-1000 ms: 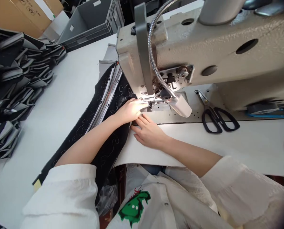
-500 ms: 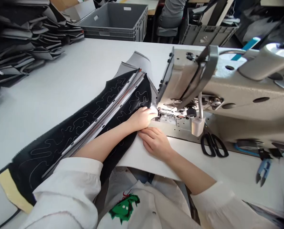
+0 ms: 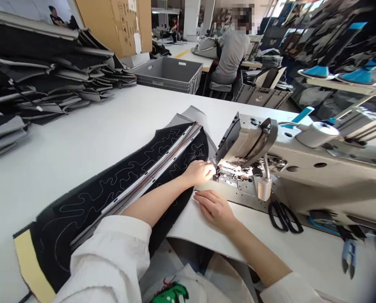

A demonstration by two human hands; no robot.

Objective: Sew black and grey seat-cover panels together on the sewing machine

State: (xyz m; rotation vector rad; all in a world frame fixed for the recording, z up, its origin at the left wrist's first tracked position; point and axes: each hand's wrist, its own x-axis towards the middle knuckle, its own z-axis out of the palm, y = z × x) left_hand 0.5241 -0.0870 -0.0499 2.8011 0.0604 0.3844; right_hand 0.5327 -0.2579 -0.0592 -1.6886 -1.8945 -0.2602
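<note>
Left of the open right hand (image 3: 215,209), lying empty on a white board (image 3: 188,237), the curled left hand (image 3: 199,173) grips a black quilted panel (image 3: 90,202) at a sewing machine's presser foot (image 3: 222,173), its zipper strip (image 3: 153,172) seemingly sewn in, a grey end (image 3: 191,115) still ahead.

View higher, seated co-worker (image 3: 233,54) now fully showing

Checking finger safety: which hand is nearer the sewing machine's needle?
The left hand, on the black panel at the sewing machine; the right hand lies farther back.
</note>
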